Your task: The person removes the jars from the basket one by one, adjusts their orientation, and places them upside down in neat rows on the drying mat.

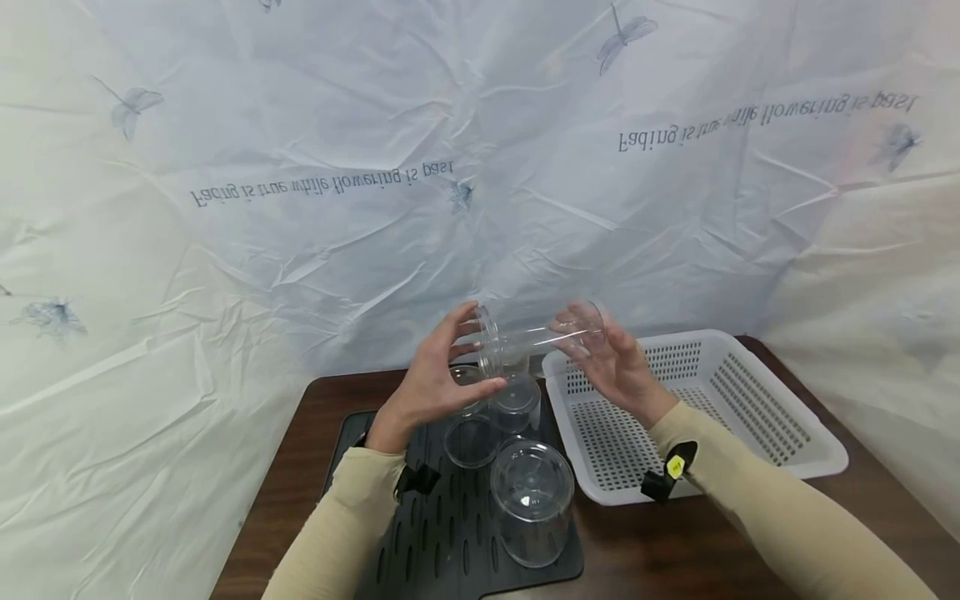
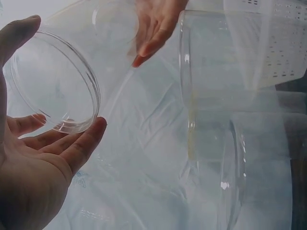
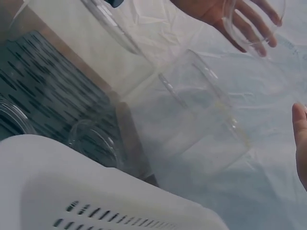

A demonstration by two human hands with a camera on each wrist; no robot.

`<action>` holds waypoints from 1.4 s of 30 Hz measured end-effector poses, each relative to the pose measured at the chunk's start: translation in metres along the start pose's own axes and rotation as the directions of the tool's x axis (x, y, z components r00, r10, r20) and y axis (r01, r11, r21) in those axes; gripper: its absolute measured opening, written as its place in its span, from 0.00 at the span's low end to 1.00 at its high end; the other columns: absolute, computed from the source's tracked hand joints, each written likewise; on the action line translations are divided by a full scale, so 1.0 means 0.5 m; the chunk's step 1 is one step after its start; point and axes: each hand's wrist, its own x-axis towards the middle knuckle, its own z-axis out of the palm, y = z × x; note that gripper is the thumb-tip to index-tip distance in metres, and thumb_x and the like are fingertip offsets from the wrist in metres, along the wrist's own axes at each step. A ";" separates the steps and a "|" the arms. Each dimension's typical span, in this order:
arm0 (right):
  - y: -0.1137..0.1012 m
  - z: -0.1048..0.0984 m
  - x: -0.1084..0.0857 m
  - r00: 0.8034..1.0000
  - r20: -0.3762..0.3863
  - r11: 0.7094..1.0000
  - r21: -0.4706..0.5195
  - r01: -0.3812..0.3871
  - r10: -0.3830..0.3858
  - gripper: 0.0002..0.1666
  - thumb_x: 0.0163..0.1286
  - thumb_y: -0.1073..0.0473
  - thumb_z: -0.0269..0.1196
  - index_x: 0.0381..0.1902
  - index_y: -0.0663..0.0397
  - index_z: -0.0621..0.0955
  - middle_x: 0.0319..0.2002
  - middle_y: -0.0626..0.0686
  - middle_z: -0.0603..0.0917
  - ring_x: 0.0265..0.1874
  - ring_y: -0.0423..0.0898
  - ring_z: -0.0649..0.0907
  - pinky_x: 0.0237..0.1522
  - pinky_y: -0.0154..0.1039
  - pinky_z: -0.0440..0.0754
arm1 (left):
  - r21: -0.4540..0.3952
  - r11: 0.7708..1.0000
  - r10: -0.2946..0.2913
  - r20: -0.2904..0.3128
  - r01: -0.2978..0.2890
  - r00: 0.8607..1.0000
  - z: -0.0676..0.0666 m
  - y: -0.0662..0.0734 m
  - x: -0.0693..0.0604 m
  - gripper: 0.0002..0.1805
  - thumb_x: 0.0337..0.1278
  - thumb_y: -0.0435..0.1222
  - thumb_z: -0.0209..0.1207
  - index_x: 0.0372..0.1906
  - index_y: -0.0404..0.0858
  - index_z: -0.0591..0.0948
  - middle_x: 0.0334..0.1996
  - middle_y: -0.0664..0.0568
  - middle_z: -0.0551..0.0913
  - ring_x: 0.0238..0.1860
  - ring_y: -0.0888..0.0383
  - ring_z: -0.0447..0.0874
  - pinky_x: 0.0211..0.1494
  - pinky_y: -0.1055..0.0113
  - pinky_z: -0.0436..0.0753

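Observation:
A clear cylindrical jar (image 1: 528, 340) lies sideways in the air between both hands, above the back of the drying mat. My left hand (image 1: 429, 379) grips its rim end, thumb below and fingers above; in the left wrist view the round rim (image 2: 95, 88) sits between thumb and fingers. Around the other end my right hand (image 1: 618, 375) curls its fingers and thumb. Only a part of the right hand (image 3: 301, 143) shows at the edge of the right wrist view. Directly below stand several clear jars, one large jar (image 1: 531, 500) nearest the front.
Beneath the jars is a dark ribbed drying mat (image 1: 442, 533) on a brown wooden table (image 1: 281, 467). To the right stands a white perforated basket (image 1: 821, 454), under the right forearm. A pale printed sheet (image 1: 360, 258) hangs behind the table.

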 end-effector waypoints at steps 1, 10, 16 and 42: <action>-0.003 0.000 0.003 1.000 0.006 1.000 -0.004 0.012 -0.012 0.34 0.71 0.45 0.59 0.70 0.52 0.68 0.63 0.52 0.74 0.67 0.52 0.68 0.71 0.48 0.63 | 0.006 1.000 0.005 0.012 -0.005 1.000 -0.001 -0.001 -0.001 0.57 0.45 0.40 0.75 0.77 0.49 0.52 0.71 0.46 0.63 0.68 0.48 0.69 0.64 0.59 0.77; -0.038 0.014 0.025 0.999 -0.018 0.998 -0.056 0.040 -0.042 0.39 0.63 0.49 0.69 0.67 0.59 0.70 0.61 0.56 0.75 0.65 0.55 0.71 0.70 0.48 0.67 | 0.100 0.994 -0.055 0.119 0.043 0.991 -0.029 -0.024 -0.021 0.63 0.47 0.55 0.71 0.79 0.51 0.41 0.78 0.51 0.50 0.77 0.51 0.52 0.74 0.52 0.63; -0.052 0.051 0.045 0.996 -0.091 0.988 -0.155 -0.002 -0.012 0.48 0.52 0.45 0.76 0.65 0.60 0.72 0.54 0.55 0.80 0.55 0.51 0.80 0.57 0.38 0.79 | 0.206 0.966 -0.187 0.127 0.159 0.974 -0.075 -0.055 -0.057 0.58 0.53 0.54 0.68 0.79 0.57 0.41 0.78 0.54 0.47 0.78 0.50 0.47 0.74 0.44 0.60; -0.041 0.156 0.085 0.953 0.202 0.745 -0.666 -0.035 0.224 0.53 0.50 0.64 0.75 0.70 0.69 0.62 0.60 0.66 0.75 0.59 0.52 0.76 0.59 0.40 0.77 | 0.431 0.806 -0.534 0.235 0.405 0.812 -0.084 -0.264 -0.215 0.60 0.48 0.58 0.68 0.78 0.36 0.50 0.77 0.37 0.47 0.75 0.36 0.51 0.67 0.38 0.66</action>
